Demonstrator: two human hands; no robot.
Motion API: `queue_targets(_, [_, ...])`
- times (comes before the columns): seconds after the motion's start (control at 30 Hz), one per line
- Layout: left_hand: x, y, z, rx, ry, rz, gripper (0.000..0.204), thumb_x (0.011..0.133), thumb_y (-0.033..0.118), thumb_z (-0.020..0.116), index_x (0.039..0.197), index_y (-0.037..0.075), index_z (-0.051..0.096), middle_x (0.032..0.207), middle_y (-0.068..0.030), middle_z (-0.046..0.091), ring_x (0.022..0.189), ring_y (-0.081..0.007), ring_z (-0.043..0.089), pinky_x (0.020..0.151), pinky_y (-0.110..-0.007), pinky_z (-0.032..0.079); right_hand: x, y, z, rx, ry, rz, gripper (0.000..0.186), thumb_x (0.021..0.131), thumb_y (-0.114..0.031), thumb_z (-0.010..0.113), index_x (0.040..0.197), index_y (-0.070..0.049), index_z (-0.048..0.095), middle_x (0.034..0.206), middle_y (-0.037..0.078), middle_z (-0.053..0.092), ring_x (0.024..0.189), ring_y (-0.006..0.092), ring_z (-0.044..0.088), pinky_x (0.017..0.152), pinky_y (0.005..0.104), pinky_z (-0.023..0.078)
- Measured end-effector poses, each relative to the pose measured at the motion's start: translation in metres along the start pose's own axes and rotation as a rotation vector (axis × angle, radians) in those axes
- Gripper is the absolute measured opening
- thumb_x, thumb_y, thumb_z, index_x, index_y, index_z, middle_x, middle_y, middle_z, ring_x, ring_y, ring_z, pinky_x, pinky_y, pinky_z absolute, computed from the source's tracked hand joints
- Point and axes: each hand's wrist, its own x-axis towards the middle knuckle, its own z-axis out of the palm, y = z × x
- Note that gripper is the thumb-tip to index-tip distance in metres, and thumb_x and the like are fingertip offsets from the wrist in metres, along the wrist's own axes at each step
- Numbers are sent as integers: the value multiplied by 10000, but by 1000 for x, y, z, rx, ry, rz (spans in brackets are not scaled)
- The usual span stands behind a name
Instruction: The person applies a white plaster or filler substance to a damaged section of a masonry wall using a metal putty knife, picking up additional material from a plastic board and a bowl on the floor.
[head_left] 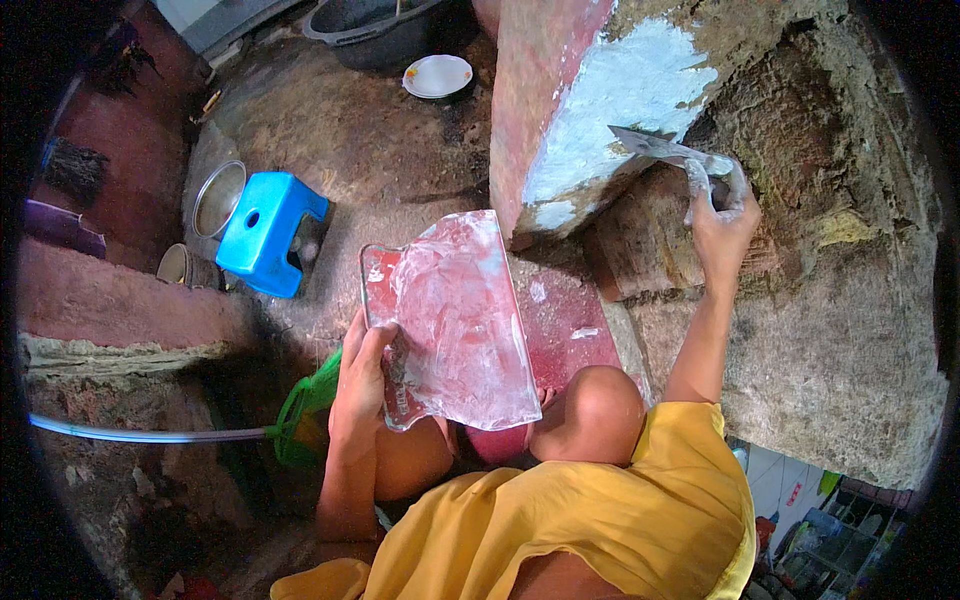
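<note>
My right hand [722, 205], its fingers smeared white, grips a putty knife [640, 142] whose blade lies over a patch of wet white paste [630, 70] on a pinkish, crumbling wall block [525, 120]. Beside it the rough brown wall [800, 150] is bare of paste. My left hand [362, 365] holds a clear, flat board [450, 320] by its left edge, above my knees, with its fingers partly hidden behind it. The board is coated with streaks of white paste, and red shows through it.
A blue step stool [258, 235] stands at left beside a metal basin [218, 200] and bucket [175, 263]. A green net [305, 410] and pale hose [150, 437] are low left. A white plate [437, 76] and dark tub [390, 30] sit at the back.
</note>
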Motion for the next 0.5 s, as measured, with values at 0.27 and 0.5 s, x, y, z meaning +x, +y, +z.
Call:
queue_targets(0.27, [-1,5,4,69,38,-15,416,727,158,445,1124,34,455,994,-29,486,807,-118,447,702,-219,354,-3,13,12,-281,-101,-102,265,703,-121,610,934,1,567,782,144,607,687,154,575,620,271,442])
queue_targets(0.5, [-3,5,3,80,55,-6,440,726,190,455,1139,39,457,974,-31,491,786,-122,443,688,-224,355,-3,2,-1,-133,-64,-33,253,695,-63,597,943,-24,565,781,86,615,688,97,541,632,248,432])
